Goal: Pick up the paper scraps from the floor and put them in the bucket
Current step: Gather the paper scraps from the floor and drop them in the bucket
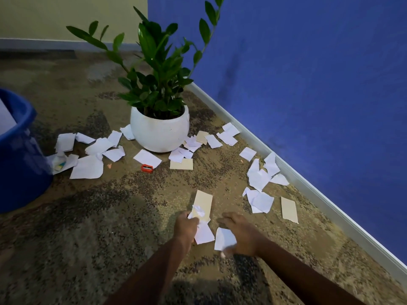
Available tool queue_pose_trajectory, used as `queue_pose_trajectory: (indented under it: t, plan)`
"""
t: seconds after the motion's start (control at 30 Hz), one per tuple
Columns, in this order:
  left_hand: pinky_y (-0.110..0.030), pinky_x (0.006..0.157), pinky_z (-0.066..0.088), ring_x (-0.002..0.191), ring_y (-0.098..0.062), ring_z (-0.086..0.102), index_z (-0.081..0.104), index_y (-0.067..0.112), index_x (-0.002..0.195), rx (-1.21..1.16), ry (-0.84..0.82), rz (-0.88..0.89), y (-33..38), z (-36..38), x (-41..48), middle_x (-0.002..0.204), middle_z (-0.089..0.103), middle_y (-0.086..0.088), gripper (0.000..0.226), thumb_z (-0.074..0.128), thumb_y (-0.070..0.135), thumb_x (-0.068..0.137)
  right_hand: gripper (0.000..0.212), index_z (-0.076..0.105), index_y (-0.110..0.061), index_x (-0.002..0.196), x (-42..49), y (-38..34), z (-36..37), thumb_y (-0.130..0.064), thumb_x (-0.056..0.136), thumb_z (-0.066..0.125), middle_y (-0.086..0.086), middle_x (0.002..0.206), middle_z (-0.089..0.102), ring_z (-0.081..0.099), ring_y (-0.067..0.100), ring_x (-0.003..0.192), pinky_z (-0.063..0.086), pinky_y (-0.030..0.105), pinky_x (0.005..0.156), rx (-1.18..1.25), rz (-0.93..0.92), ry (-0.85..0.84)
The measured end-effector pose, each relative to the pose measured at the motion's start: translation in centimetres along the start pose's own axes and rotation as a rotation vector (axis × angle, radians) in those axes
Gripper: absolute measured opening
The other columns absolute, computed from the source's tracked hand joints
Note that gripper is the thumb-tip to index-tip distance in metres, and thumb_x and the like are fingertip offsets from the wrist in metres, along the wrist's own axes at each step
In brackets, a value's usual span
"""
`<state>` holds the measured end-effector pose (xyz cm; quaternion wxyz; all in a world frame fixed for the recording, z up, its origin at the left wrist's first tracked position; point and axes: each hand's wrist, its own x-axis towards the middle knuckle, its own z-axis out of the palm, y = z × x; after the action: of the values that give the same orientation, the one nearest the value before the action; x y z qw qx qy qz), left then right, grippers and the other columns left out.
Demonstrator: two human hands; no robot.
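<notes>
My left hand [185, 227] is low over the carpet, closed on a bunch of white paper scraps [201, 225] that stick out above and below the fist. My right hand [240, 232] is just beside it, fingers bent over another white scrap [223, 238] that it grips from above. A beige card [203, 202] lies on the floor right behind my left hand. Several more white and beige scraps [259, 179] lie scattered along the wall and around the plant pot. The blue bucket [17, 150] stands at the far left, with paper visible inside it.
A white pot with a green plant [159, 130] stands mid-floor among the scraps. A red pencil sharpener [147, 168] lies in front of it. A blue wall with a white skirting board [286, 170] runs diagonally on the right. The floor is mottled brown carpet.
</notes>
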<state>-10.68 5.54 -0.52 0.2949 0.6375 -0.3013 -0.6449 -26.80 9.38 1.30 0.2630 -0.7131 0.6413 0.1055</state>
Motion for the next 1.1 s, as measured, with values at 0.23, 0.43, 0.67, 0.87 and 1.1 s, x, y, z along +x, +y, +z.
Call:
queue_pose_trajectory:
  t: [0.23, 0.43, 0.67, 0.87, 1.1]
  plan:
    - [-0.029, 0.065, 0.041, 0.086, -0.025, 0.053, 0.056, -0.012, 0.117, 0.041, 0.029, 0.019, -0.1, -0.7, 0.2, 0.118, 0.062, -0.032, 0.03, 0.047, -0.009, 0.089, 0.025, 0.061, -0.027, 0.086, -0.2, 0.1, 0.9, -0.033, 0.068, 0.078, -0.002, 0.139, 0.036, 0.034, 0.021, 0.128, 0.034, 0.029, 0.102, 0.053, 0.019, 0.073]
    - [-0.025, 0.053, 0.037, 0.084, -0.026, 0.054, 0.058, -0.015, 0.113, 0.089, 0.033, 0.048, 0.0, -2.0, 0.1, 0.114, 0.063, -0.033, 0.027, 0.046, -0.011, 0.089, 0.053, 0.047, -0.017, 0.124, 0.9, 0.1, 0.4, -0.027, 0.078, 0.072, 0.006, 0.131, 0.044, 0.046, 0.021, 0.12, 0.041, 0.027, 0.095, 0.086, 0.052, 0.066]
    - [-0.025, 0.055, 0.037, 0.085, -0.025, 0.054, 0.056, -0.015, 0.114, 0.128, 0.059, 0.051, 0.3, -3.2, 0.0, 0.116, 0.063, -0.032, 0.028, 0.045, -0.01, 0.09, 0.039, 0.06, -0.003, 0.108, 0.9, 0.3, 0.4, -0.017, 0.076, 0.074, 0.012, 0.115, 0.061, 0.05, 0.013, 0.091, 0.037, 0.019, 0.066, 0.293, 0.113, 0.008]
    - [-0.021, 0.049, 0.036, 0.085, -0.024, 0.055, 0.056, -0.011, 0.119, 0.231, 0.016, 0.068, 0.9, -3.2, -0.6, 0.117, 0.063, -0.029, 0.03, 0.048, -0.005, 0.09, 0.029, 0.063, 0.0, 0.107, 2.0, -1.8, -2.7, -0.019, 0.086, 0.065, 0.011, 0.094, 0.065, 0.055, 0.01, 0.071, 0.042, 0.011, 0.054, 0.823, 0.236, 0.235]
    - [-0.021, 0.056, 0.038, 0.091, -0.023, 0.053, 0.053, -0.009, 0.123, 0.256, -0.135, 0.114, 4.3, -4.4, -1.6, 0.117, 0.062, -0.025, 0.032, 0.047, -0.006, 0.092, 0.032, 0.055, -0.006, 0.12, 4.2, -6.5, -6.3, -0.015, 0.09, 0.059, 0.016, 0.123, 0.062, 0.058, 0.026, 0.107, 0.046, 0.045, 0.1, 1.265, 0.16, 0.014]
